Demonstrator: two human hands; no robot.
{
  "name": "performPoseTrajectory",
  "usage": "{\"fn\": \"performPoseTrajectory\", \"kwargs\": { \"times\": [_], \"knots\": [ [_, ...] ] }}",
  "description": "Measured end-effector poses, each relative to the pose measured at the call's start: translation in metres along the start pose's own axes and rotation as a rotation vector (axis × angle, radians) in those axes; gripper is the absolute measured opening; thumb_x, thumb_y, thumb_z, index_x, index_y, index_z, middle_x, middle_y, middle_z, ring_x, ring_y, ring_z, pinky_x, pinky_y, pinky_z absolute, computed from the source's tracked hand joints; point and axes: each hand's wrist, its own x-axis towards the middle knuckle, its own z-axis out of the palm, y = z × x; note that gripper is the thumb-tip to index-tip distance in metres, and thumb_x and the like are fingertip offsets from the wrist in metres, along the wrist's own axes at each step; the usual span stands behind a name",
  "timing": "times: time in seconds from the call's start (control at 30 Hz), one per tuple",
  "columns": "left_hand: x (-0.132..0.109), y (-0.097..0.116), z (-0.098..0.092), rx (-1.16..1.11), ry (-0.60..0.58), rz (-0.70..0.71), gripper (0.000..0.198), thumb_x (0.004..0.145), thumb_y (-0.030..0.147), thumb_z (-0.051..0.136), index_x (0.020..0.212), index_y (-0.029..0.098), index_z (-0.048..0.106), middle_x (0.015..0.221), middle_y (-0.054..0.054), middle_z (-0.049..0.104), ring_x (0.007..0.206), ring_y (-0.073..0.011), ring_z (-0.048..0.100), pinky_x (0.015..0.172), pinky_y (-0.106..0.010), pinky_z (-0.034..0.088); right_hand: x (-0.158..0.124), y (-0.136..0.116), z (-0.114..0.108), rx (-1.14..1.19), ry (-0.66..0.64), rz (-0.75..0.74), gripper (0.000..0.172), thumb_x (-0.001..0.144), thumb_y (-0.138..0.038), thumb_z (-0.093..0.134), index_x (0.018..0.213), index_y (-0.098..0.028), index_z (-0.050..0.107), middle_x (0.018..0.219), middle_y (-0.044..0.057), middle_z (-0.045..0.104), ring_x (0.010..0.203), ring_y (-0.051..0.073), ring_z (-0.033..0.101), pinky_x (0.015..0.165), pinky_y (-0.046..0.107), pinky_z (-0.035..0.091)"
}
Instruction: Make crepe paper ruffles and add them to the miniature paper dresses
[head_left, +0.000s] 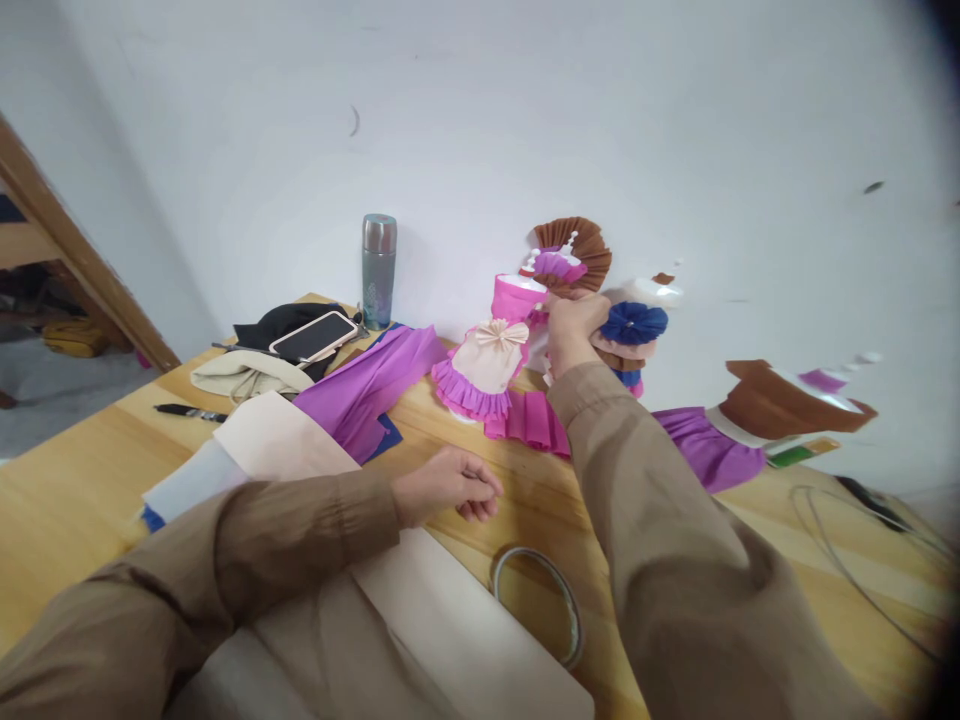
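My left hand [450, 487] hovers over the table beside a large sheet of pale paper [480, 625], its fingers curled in with no object showing in them. Stretched forward, my right hand [574, 325] is closed, its fingertips hidden. Directly above that fist is a brown pleated fan shape [587, 250] with purple and pink at its middle. Left of the hand stands a small pink doll dress [517, 297] with a cream apron [491, 362] and bow. To the right, a small figure wears a dark blue ruffle [634, 324].
A roll of tape [577, 640] lies between my arms. Purple crepe paper [375, 385], a phone [315, 335], a pen [190, 412] and a flask [379, 272] are at left. At right are a brown-and-purple doll dress [780, 405] and a cable [847, 570]. A wall closes off the back.
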Motion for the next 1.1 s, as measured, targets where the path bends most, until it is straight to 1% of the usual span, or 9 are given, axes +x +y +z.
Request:
{"fn": "performPoseTrajectory", "kwargs": {
  "times": [0.07, 0.17, 0.33, 0.43, 0.6, 0.83, 0.97, 1.1],
  "knots": [
    [0.002, -0.002, -0.001, -0.01, -0.008, 0.003, 0.018, 0.063, 0.027, 0.068, 0.074, 0.013, 0.065, 0.063, 0.001, 0.067, 0.054, -0.0081, 0.059, 0.056, -0.021, 0.043, 0.001, -0.002, 0.0, -0.044, 0.008, 0.056, 0.028, 0.094, -0.035, 0.062, 0.114, -0.016, 0.064, 0.116, 0.008, 0.066, 0.099, 0.02, 0.066, 0.086, 0.041, 0.057],
    [0.006, -0.005, -0.001, -0.019, -0.008, 0.0, 0.02, 0.061, 0.028, 0.069, 0.074, 0.013, 0.064, 0.063, 0.001, 0.067, 0.054, -0.0086, 0.059, 0.055, -0.022, 0.044, 0.001, -0.009, -0.001, -0.112, 0.021, 0.099, 0.026, 0.093, -0.035, 0.064, 0.11, -0.015, 0.065, 0.111, 0.007, 0.067, 0.097, 0.019, 0.066, 0.085, 0.04, 0.057],
    [0.002, -0.004, 0.001, -0.016, 0.029, 0.03, 0.024, 0.058, 0.031, 0.07, 0.073, 0.013, 0.063, 0.064, 0.0, 0.067, 0.055, -0.0089, 0.059, 0.055, -0.023, 0.043, -0.013, -0.029, -0.009, -0.146, 0.046, 0.094, 0.03, 0.094, -0.036, 0.063, 0.117, -0.016, 0.063, 0.117, 0.008, 0.066, 0.102, 0.02, 0.065, 0.087, 0.041, 0.056],
    [0.0, -0.004, 0.001, -0.016, 0.031, 0.04, 0.028, 0.056, 0.034, 0.071, 0.072, 0.013, 0.063, 0.064, -0.001, 0.067, 0.054, -0.0093, 0.059, 0.055, -0.024, 0.044, -0.025, -0.034, -0.011, -0.151, 0.081, 0.088, 0.033, 0.094, -0.036, 0.063, 0.12, -0.016, 0.062, 0.121, 0.009, 0.064, 0.106, 0.022, 0.064, 0.09, 0.044, 0.055],
    [0.004, -0.008, -0.003, -0.03, 0.029, 0.036, 0.033, 0.055, 0.036, 0.074, 0.075, 0.012, 0.063, 0.065, -0.002, 0.067, 0.054, -0.0094, 0.059, 0.056, -0.025, 0.045, -0.032, -0.029, -0.003, -0.138, 0.115, 0.084, 0.035, 0.094, -0.036, 0.062, 0.123, -0.016, 0.061, 0.124, 0.009, 0.063, 0.107, 0.023, 0.064, 0.09, 0.045, 0.055],
    [0.006, -0.012, -0.006, -0.04, 0.022, 0.029, 0.031, 0.056, 0.035, 0.075, 0.075, 0.012, 0.064, 0.065, -0.002, 0.068, 0.055, -0.0096, 0.059, 0.058, -0.025, 0.046, -0.025, -0.027, 0.01, -0.126, 0.117, 0.137, 0.035, 0.095, -0.036, 0.062, 0.124, -0.016, 0.06, 0.124, 0.009, 0.063, 0.106, 0.022, 0.064, 0.089, 0.044, 0.056],
    [0.005, -0.011, -0.006, -0.046, 0.014, 0.031, 0.032, 0.056, 0.036, 0.076, 0.075, 0.012, 0.064, 0.064, -0.001, 0.067, 0.055, -0.0095, 0.059, 0.059, -0.026, 0.047, -0.023, -0.028, 0.01, -0.113, 0.129, 0.155, 0.034, 0.095, -0.036, 0.062, 0.123, -0.016, 0.06, 0.122, 0.009, 0.064, 0.104, 0.022, 0.065, 0.088, 0.044, 0.056],
    [0.004, -0.009, -0.005, -0.049, 0.007, 0.038, 0.031, 0.055, 0.035, 0.075, 0.074, 0.013, 0.064, 0.063, 0.0, 0.067, 0.054, -0.0089, 0.059, 0.058, -0.025, 0.046, -0.028, -0.027, 0.007, -0.125, 0.184, 0.171, 0.035, 0.094, -0.036, 0.062, 0.123, -0.016, 0.061, 0.123, 0.009, 0.063, 0.106, 0.022, 0.064, 0.09, 0.045, 0.056]
  ]
}}
